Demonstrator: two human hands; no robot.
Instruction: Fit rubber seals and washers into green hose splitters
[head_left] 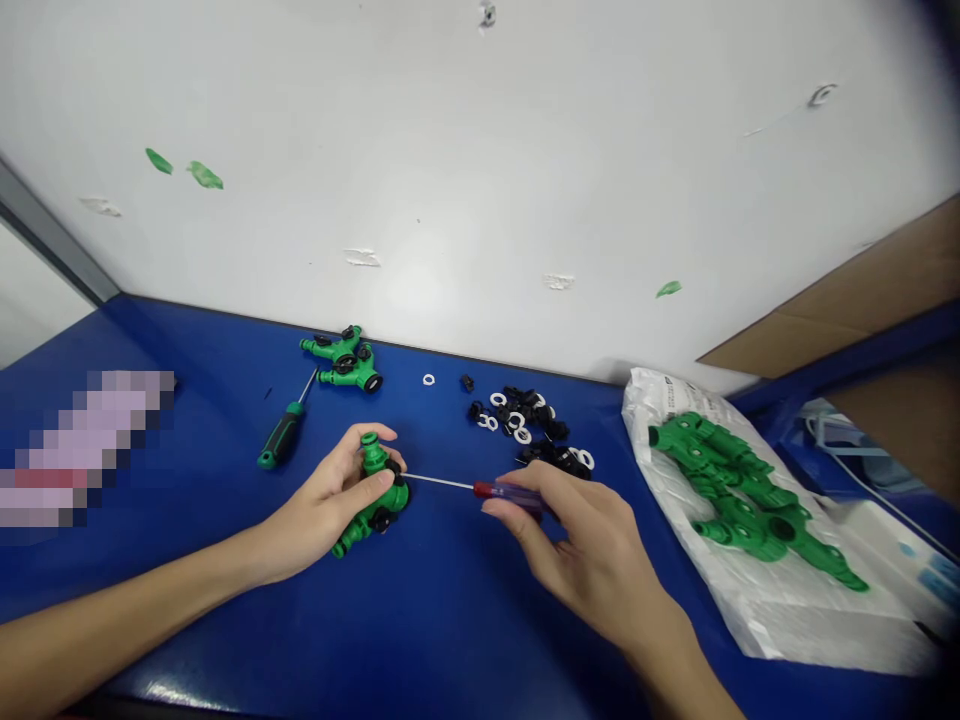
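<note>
My left hand (330, 500) is closed around a green plastic hose splitter (375, 492) that rests on the blue table (450, 620). My right hand (592, 545) pinches a thin screwdriver with a red handle (501, 490); its metal shaft points left and its tip touches the splitter's side. A pile of small black caps and white rings (529, 425) lies just beyond the right hand.
A finished green splitter (345, 360) lies near the white wall. A green-handled screwdriver (283, 432) lies to the left of my left hand. A white plastic bag with several green splitters (739, 490) sits on the right, and a cardboard box (862, 290) stands behind it.
</note>
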